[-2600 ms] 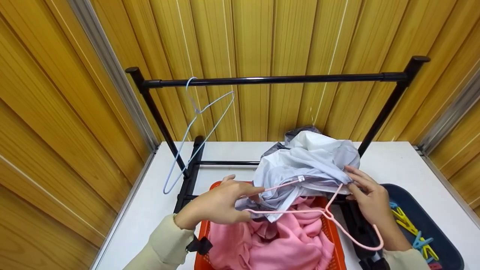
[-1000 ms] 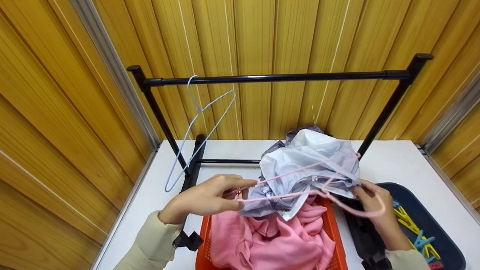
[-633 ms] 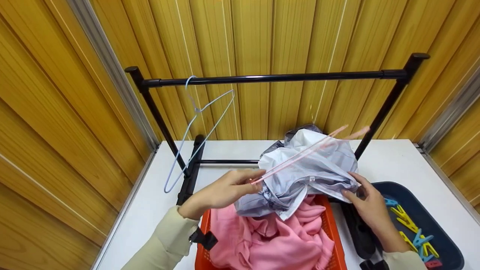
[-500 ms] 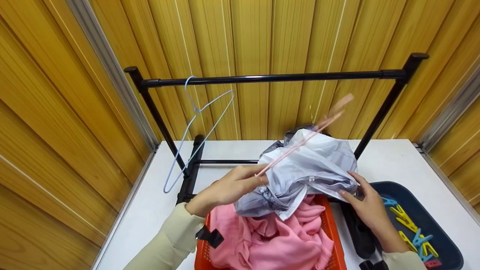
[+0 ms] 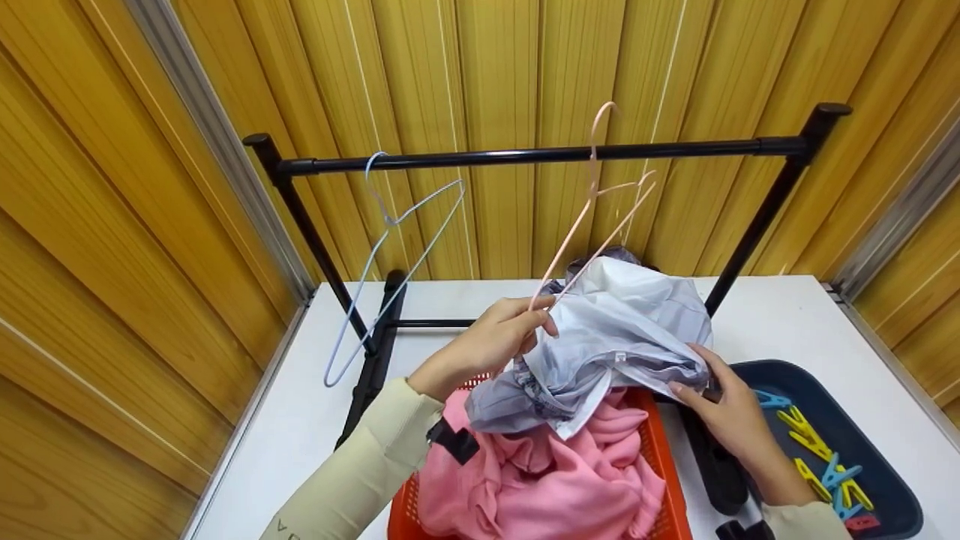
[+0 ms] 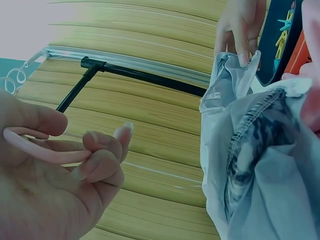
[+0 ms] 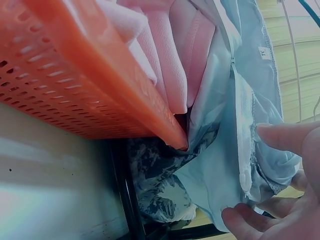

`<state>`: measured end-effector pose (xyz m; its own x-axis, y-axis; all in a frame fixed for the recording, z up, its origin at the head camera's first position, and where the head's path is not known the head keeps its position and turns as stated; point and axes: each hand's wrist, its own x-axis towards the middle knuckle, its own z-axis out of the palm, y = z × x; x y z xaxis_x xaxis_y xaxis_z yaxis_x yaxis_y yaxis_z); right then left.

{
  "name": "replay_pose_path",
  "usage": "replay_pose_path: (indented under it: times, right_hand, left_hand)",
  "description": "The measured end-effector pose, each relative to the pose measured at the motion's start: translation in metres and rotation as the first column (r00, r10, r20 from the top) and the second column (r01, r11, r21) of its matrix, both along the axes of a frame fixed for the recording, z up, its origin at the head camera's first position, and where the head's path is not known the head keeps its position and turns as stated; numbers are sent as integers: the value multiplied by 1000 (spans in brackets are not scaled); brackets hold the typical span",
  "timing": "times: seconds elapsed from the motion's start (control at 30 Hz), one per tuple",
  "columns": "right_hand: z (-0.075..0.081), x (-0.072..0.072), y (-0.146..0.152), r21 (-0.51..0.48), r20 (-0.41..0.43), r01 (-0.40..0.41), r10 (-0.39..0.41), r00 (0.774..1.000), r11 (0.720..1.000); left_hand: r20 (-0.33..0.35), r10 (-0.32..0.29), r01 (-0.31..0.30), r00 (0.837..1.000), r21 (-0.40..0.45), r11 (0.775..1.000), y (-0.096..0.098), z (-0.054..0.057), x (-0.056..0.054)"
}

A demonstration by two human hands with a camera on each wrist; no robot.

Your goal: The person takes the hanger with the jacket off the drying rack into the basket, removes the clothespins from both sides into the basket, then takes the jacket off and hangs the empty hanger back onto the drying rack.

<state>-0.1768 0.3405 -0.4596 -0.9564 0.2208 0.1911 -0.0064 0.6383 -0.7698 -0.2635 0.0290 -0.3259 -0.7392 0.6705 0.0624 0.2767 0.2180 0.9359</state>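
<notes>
My left hand (image 5: 501, 336) grips one end of a pink hanger (image 5: 568, 244). The hanger tilts up and away, its hook at the height of the rack's black bar (image 5: 517, 157); whether they touch I cannot tell. In the left wrist view the hanger's pink end (image 6: 50, 154) lies between thumb and fingers. My right hand (image 5: 739, 420) pinches the edge of a pale grey zipped garment (image 5: 630, 322), inside out, with a dark patterned side showing in the right wrist view. This garment is bunched over the back of a red basket (image 5: 670, 480).
Pink clothing (image 5: 577, 487) fills the basket. A light blue hanger (image 5: 379, 255) hangs at the bar's left end. To the right, a dark blue tray (image 5: 885, 450) holds several yellow, blue and red clothespins (image 5: 806, 431). Ribbed wood-look walls enclose the white table (image 5: 262, 450).
The pink hanger has swung from lying low over the garment, hook toward me, to standing hook-up near the bar. My left hand has moved right and upward. My right hand stays at the garment's edge.
</notes>
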Motion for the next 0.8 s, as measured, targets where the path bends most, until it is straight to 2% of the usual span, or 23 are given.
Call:
replay_pose_path:
  times: [0.13,0.43,0.5,0.67,0.8]
  right_hand:
    - [0,1,-3,-1,-17,-1,1,1000,1000]
    - [-2,1,-10,-31,-89,-14,11,996,999]
    - [-2,1,-11,-63,-102,-28,22,995,998]
    - [-1,2,-13,-165,-72,-57,45,996,985]
    - [-2,2,-13,-188,-30,-47,42,999,981]
  left_hand:
    - [1,14,-14,1000,-8,1000,8,0,-4]
    - [76,55,-52,996,-41,998,25,-4,-12]
    - [87,66,-63,994,-40,997,27,-6,-13]
    - [86,80,-74,993,-69,995,31,-14,-14]
    - [84,76,-70,994,-75,995,33,-20,-13]
